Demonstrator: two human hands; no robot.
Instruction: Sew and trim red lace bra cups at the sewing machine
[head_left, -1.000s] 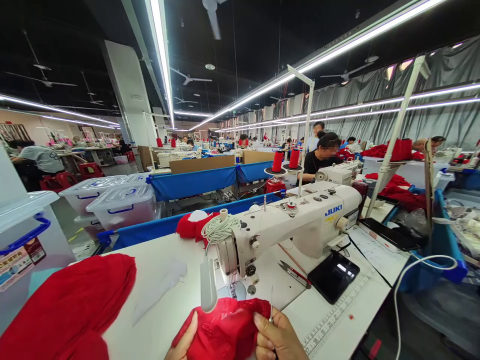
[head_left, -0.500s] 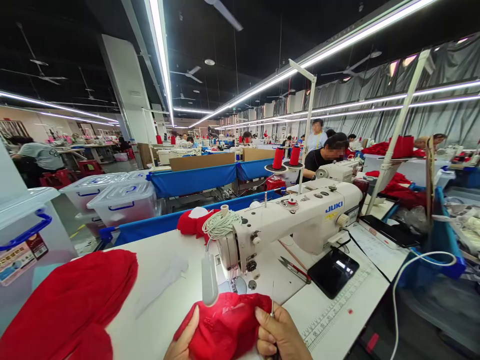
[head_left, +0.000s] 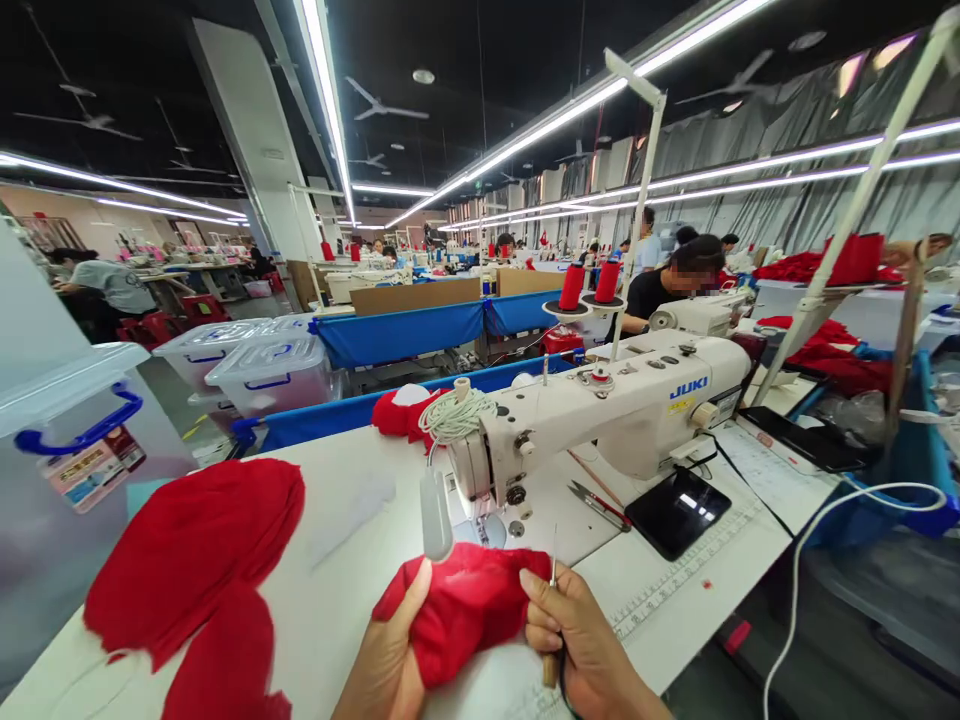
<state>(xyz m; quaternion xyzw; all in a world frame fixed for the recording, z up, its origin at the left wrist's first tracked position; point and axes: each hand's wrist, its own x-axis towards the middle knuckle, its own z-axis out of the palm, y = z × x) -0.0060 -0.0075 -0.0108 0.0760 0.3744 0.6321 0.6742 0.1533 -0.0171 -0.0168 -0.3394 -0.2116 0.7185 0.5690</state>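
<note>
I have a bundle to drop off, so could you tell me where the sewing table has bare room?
Bare tabletop lies between the red fabric pile and the sewing machine. Right of the machine, scissors and black tablet crowd it.

Two hands held a bunched red cloth (head_left: 465, 620) on the white tabletop (head_left: 337, 600). The right hand (head_left: 592, 650) also pinched a thin tool (head_left: 553, 585). The left hand (head_left: 386, 665) gripped the cloth near the sewing machine (head_left: 600, 420).
</note>
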